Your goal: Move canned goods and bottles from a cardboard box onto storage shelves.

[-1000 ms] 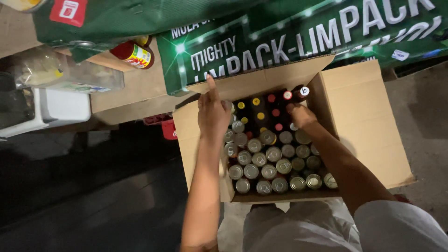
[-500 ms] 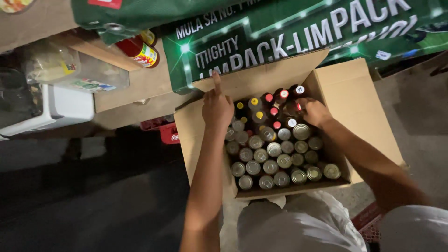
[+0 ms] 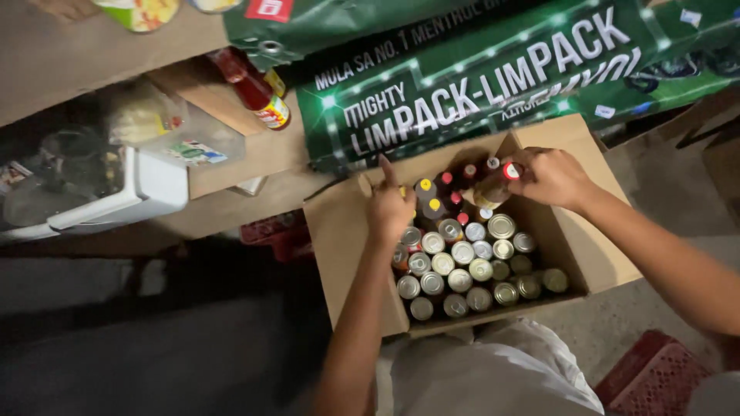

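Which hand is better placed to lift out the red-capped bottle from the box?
Probably the right hand: it already grips the red-capped bottle, tilted above the cans. The left hand rests at the cardboard box edge.

A green printed banner (image 3: 493,85) hung over a wooden shelf (image 3: 231,154) (dimly lit), above a dark floor (image 3: 154,347) and a red plastic crate (image 3: 655,377).

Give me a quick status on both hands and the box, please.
Right hand gripping red-capped bottle. Left hand on brown cardboard box edge. Cans, bottles packed tight.
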